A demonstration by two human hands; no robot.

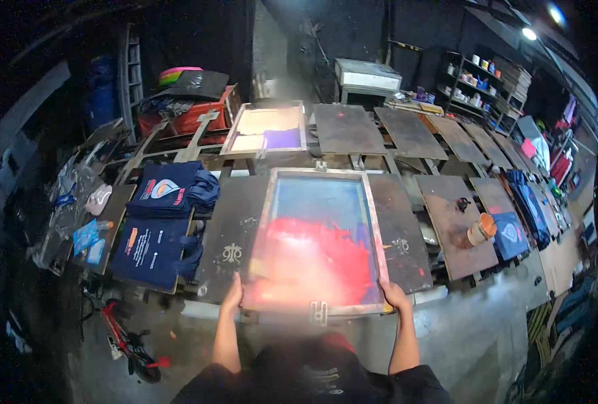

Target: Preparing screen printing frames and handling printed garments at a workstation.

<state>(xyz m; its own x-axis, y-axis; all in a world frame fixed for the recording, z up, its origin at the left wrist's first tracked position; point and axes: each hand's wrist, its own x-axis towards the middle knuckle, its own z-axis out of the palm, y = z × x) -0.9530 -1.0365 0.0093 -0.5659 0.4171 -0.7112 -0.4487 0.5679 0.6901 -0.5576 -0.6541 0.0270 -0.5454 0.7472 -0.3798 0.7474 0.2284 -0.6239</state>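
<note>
Black drapes [326, 34] back a dim print workshop, where dark flat boards [440, 215] line up in two rows. Between a worker's hands lies a wood-edged printing screen [312, 262], its mesh red across the near half and blue-grey beyond. Left hand [236, 293] and right hand [396, 295] grasp its near corners, fingers closed on the side rails; whether the screen rests on the board beneath, I cannot tell. Left of the grip sit printed navy tote bags [149, 250], with a red bicycle [125, 342] on the floor below. Beyond the grip, a second screen [262, 122] bears a purple patch; to its right, an orange-smeared tub [480, 231] occupies a board.
</note>
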